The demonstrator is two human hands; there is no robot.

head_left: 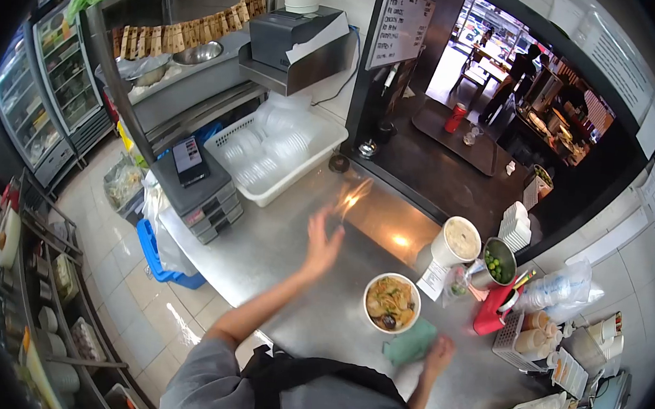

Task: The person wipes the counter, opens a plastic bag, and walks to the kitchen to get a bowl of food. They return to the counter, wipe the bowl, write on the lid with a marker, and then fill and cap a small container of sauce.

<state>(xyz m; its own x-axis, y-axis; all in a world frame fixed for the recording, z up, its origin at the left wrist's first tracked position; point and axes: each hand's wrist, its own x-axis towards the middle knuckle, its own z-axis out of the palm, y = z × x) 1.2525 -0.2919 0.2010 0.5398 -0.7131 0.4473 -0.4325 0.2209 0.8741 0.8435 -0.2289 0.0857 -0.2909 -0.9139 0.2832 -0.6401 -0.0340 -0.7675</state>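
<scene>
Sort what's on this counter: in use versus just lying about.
In use: green cloth at right hand; noodle bowl beside it; left hand raised, open, empty.
Lying about: white cup, metal pot, white basket.

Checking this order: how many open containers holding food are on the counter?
3: a noodle bowl near the right hand, a white tub behind it, a metal pot of green fruit beside the tub. More may be hidden.

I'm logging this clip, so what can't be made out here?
Head view, left hand: motion blur hides its grip.
Head view, right hand: small, by the cloth; contact unclear.
Head view, whiteboard: writing too small to read.
</scene>
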